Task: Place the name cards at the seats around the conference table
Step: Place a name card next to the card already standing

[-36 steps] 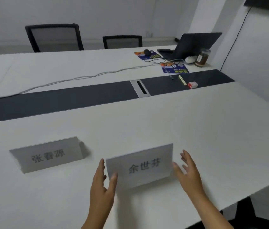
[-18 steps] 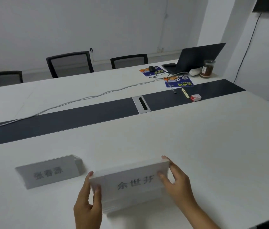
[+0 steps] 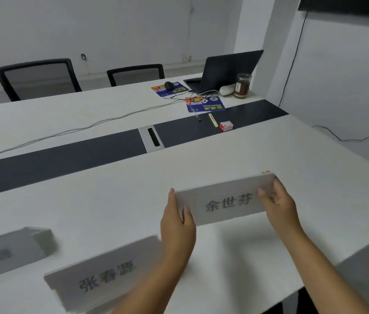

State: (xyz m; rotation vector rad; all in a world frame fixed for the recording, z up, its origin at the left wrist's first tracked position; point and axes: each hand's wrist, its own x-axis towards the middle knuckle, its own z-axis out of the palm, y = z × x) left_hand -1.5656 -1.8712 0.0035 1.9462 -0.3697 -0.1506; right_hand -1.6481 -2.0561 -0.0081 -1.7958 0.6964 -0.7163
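Name card [image 3: 225, 202] pinched at either end between left hand [image 3: 176, 225] and right hand [image 3: 278, 206], fingertips behind it mostly hidden, lettering blurred.

On the table [image 3: 102, 200], one name card [image 3: 224, 201] sits right of two others, with a laptop [image 3: 226, 69] far behind.

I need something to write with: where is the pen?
In the head view, far right: the pen lies at the dark centre strip's edge, below the blue leaflet.
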